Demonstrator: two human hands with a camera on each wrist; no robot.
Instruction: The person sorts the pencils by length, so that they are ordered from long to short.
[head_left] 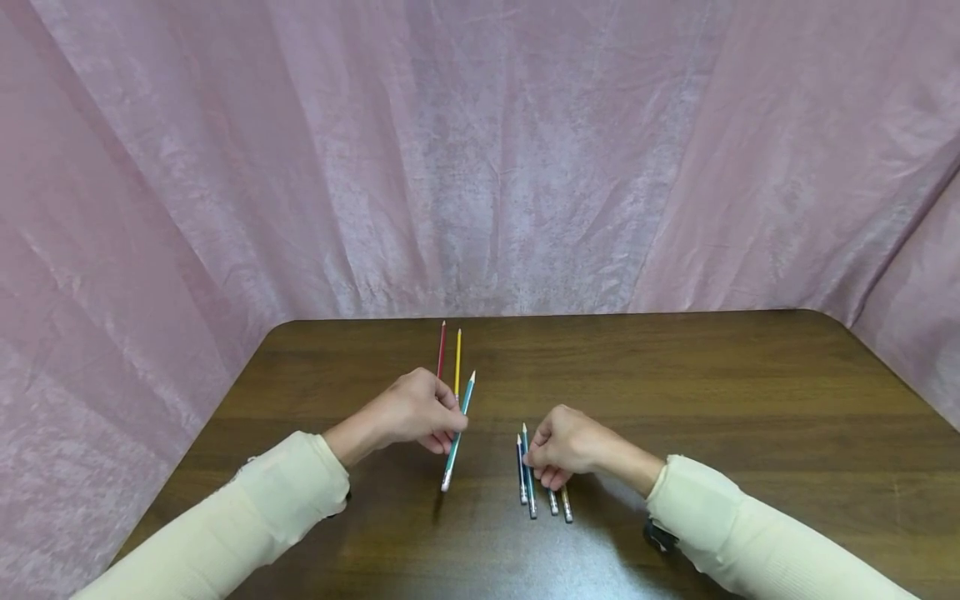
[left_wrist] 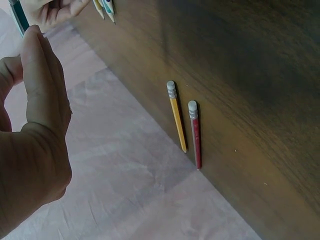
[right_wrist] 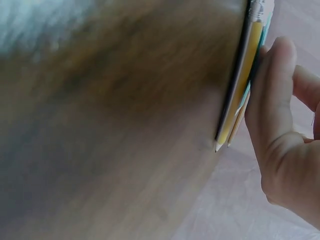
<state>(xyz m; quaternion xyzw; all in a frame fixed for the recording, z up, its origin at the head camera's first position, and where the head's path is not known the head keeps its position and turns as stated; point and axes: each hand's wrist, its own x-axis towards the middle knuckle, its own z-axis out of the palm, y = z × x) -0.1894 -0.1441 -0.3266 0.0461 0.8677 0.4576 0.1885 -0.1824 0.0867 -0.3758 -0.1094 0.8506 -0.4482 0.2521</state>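
The left hand (head_left: 420,412) is pinching a teal pencil (head_left: 468,392) around its middle between thumb and fingers, and the pencil is slanting with its pale point up and its white eraser end down, seemingly lifted off the surface (head_left: 675,375). It is likely handling as a light, stiff rod, easy to roll in a loose pinch, so the mid-shaft is offering the best balance, while the sharpened point is probably the part most prone to snapping. The right hand (head_left: 573,442) is bending its fingers over a cluster, its fingertips reaching a blue pencil (head_left: 531,492); whether they are pinching it I cannot tell. A dark pencil (head_left: 522,483) is lying just beside that one, and a golden pencil (head_left: 567,507) is showing its eraser end below the hand. Beyond the left hand, a red pencil (left_wrist: 196,140) and a yellow pencil (left_wrist: 178,122) are lying apart, with metal collars and rounded pale erasers. The surface is showing brown wood grain and a soft sheen; behind it, a pinkish curtain (head_left: 525,167) is hanging in crumpled, velvety-looking folds.
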